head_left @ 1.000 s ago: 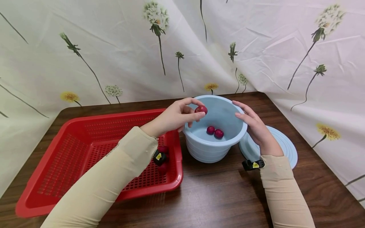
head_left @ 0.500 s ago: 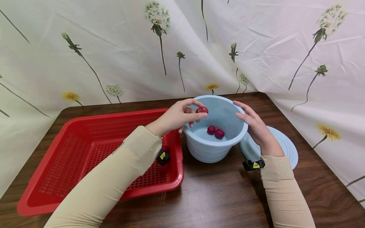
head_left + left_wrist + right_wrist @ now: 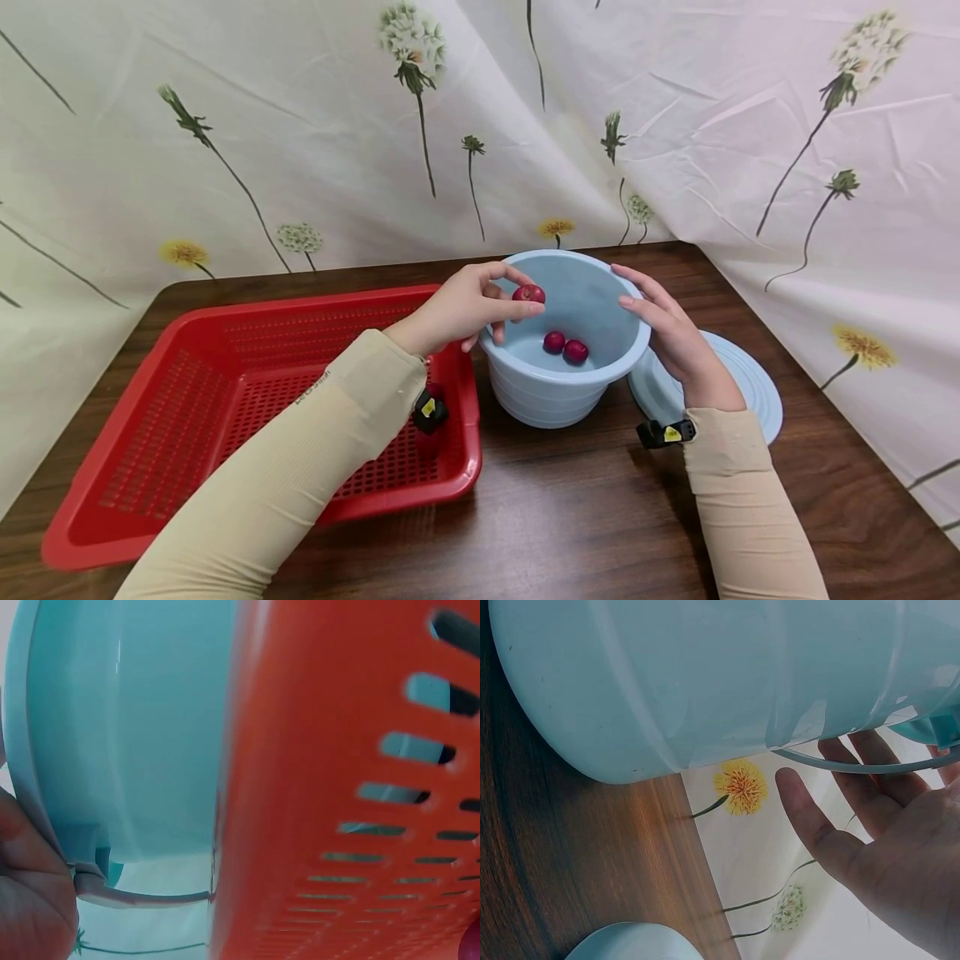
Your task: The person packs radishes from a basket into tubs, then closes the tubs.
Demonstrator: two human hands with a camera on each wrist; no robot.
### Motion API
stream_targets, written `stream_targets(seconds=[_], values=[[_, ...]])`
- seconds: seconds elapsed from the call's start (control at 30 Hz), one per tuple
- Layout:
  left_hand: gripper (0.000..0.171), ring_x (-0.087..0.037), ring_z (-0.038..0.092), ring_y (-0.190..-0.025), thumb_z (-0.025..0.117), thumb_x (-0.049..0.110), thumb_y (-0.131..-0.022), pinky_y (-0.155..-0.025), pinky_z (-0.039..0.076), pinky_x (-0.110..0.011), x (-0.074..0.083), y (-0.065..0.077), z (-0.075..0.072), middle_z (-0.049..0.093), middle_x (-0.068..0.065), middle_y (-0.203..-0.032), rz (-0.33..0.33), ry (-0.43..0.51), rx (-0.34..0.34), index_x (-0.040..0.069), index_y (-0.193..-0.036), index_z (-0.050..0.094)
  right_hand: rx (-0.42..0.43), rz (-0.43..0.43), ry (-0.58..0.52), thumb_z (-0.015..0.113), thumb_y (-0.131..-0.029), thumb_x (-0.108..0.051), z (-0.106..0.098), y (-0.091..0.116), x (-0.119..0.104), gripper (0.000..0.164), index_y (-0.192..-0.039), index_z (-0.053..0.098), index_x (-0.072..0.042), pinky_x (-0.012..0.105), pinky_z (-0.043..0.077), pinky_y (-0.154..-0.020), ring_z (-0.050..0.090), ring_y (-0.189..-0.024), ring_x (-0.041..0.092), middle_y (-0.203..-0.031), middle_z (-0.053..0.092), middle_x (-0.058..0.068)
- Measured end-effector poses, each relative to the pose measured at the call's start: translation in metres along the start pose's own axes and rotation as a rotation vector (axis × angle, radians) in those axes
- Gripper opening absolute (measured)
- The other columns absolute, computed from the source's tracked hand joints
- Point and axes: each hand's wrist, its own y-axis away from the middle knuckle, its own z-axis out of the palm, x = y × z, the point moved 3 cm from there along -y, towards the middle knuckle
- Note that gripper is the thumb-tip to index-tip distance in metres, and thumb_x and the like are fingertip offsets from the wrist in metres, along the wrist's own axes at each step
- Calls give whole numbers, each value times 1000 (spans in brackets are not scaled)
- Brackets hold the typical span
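A red fruit (image 3: pixel 529 295) is pinched between the thumb and curved forefinger of the left hand (image 3: pixel 467 306), over a blue bucket (image 3: pixel 546 403). The rim (image 3: pixel 564 377) is touched by the right hand (image 3: pixel 672 333), its fingers loosely spread.

Cannot see whole of held red fruit (image 3: pixel 529 294), partly covered by left hand (image 3: pixel 468 307). Cannot count basket fruits (image 3: pixel 427 443) behind black wrist camera (image 3: pixel 430 411). Cannot read tiny print (image 3: pixel 312 389) on left sleeve (image 3: pixel 255 483), cut off at bottom like right sleeve (image 3: pixel 750 517). Lose part of red basket (image 3: pixel 157 433) behind left sleeve, part of lid (image 3: pixel 738 387) behind right hand (image 3: pixel 678 337) and bucket (image 3: pixel 551 402). In left wrist view, get blurred basket wall, left hand cropped at left edge, single fruit (image 3: pixel 471 946) at right. In right wrist view, get lid and bucket cropped too.
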Motion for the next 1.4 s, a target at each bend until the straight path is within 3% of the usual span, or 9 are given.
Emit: stream_targets(seconds=[1.07,1.4], values=[[37,-17,42,-41,77,37,-86,-40,37,-24,-1,2,-1,56,-8,-61,-31,11,6,25,-119,63,1,12,7,44,-103,-26,0,0,0,52,-153,33,-18,21,46,-93,45,-124,14,-150,34,6],[41,-16,42,-41,74,31,-89,-40,36,-25,-1,3,-1,55,-6,-61,-5,43,-1,15,-124,62,-3,1,14,45,-103,-27,0,1,0,52,-153,33,-18,22,46,-93,45,-124,14,-149,35,5]])
